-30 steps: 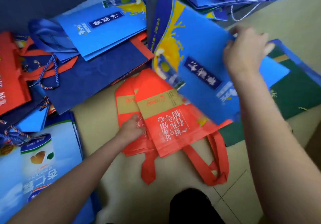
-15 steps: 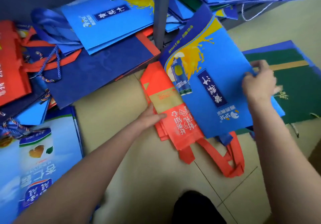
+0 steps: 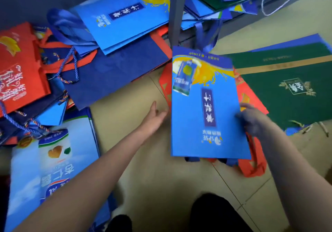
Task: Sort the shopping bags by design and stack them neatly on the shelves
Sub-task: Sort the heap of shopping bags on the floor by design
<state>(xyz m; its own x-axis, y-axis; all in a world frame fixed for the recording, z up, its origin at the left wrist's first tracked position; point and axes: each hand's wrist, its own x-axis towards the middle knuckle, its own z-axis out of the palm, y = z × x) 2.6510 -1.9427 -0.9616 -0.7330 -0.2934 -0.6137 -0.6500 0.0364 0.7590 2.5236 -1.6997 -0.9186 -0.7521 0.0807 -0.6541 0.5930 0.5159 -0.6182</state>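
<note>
Gripping blue juice bag point(image 3: 206, 116) at its three-o'clock edge with right hand point(image 3: 251, 122); left hand point(image 3: 154, 118) at nine o'clock, fingers straight, apart.

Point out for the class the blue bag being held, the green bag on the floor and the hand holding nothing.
blue juice-print bag point(image 3: 206, 116): head view, middle of its printed front.
dark green bag point(image 3: 280, 91): head view, front panel left of the gold emblem.
left hand point(image 3: 154, 118): head view, palm, fingers straight.

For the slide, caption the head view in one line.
Right hand grips a blue juice-print bag over orange bags on the floor; the open left hand reaches toward it.
</note>
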